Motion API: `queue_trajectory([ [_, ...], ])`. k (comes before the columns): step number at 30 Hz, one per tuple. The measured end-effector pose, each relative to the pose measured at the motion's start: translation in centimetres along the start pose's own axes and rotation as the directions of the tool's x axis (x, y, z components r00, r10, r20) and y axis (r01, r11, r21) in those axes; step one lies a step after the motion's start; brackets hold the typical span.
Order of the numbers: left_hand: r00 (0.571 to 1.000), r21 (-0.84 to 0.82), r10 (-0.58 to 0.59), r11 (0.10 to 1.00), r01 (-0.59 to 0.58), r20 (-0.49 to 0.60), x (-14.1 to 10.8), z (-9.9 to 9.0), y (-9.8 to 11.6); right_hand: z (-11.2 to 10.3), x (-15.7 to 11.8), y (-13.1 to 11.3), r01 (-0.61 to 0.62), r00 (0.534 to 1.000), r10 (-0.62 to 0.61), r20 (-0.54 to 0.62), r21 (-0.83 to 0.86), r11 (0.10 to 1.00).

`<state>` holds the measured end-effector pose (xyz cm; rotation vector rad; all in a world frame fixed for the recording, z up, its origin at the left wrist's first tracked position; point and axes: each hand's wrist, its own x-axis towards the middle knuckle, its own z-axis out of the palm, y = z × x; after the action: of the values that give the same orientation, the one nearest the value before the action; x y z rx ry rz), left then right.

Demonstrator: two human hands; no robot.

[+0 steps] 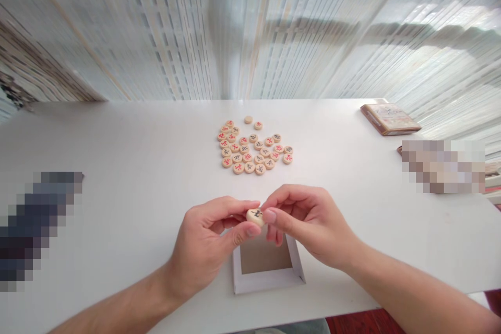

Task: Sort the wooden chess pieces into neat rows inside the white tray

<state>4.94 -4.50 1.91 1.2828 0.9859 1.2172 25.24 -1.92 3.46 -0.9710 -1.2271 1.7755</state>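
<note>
Between my two hands is a round wooden xiangqi piece (255, 217) with a black character on its upper face. My left hand (215, 232) pinches it from the left between thumb and fingers. From the other side my right hand (303, 219) closes its thumb and index finger on the piece's right edge. Below them on the table sits a shallow white box tray (270, 281) with a brown-grey floor; the hands hide its far part. Beyond the hands lies a loose cluster of xiangqi pieces (247, 157), some marked red and some black, with one blank face up.
At the back right lies a flat decorated box (390, 117). Nearer, on the right, a blurred-out item (440, 167) rests on the white table (148, 156). Another pixelated dark object (37, 229) is at the left. A striped curtain (235, 26) hangs behind the table.
</note>
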Motion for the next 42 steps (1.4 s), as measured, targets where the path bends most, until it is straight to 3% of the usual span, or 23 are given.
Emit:
queue_trajectory([
  [6, 0.999, 0.005, 0.019, 1.000, -0.019, 0.034, 0.0, 0.0, 0.3, 0.1, -0.4, 0.5, 0.083, 0.991, -0.082, 0.106, -0.003, 0.997],
  [10, 0.999, 0.006, -0.015, 1.000, 0.015, 0.046, -0.5, 0.2, 0.0, 0.1, -0.2, 0.4, -0.007, 1.000, 0.006, 0.021, 0.035, 0.999],
  [16, 0.983, 0.082, 0.159, 0.983, -0.166, 0.087, -0.7, 0.3, -0.4, -0.1, 0.4, 0.3, -0.176, 0.982, 0.167, 0.089, 0.116, 0.977],
  [23, 0.917, 0.292, 0.356, 0.871, -0.395, 0.180, -0.5, 0.0, -0.3, -0.2, 0.2, 0.9, -0.267, 0.958, 0.249, 0.139, 0.127, 0.955],
  [27, 0.937, 0.286, 0.300, 0.896, -0.341, 0.178, -0.6, 0.0, -0.4, -0.3, 0.1, 0.4, -0.244, 0.962, 0.223, 0.156, 0.130, 0.961],
  [37, 0.990, 0.060, 0.115, 0.991, -0.120, 0.077, -0.6, 0.3, 0.3, -0.6, 0.6, 0.5, -0.210, 0.962, 0.154, 0.224, 0.251, 0.945],
  [39, 0.989, 0.045, 0.116, 0.992, -0.120, 0.090, -0.6, 0.3, 0.2, -0.7, 0.6, 0.5, -0.169, 0.970, 0.118, 0.210, 0.241, 0.956],
  [42, 0.974, 0.109, 0.200, 0.971, -0.212, 0.109, -0.5, 0.1, -0.2, -0.6, 0.5, 0.5, -0.107, 0.981, 0.071, 0.180, 0.197, 0.975],
])
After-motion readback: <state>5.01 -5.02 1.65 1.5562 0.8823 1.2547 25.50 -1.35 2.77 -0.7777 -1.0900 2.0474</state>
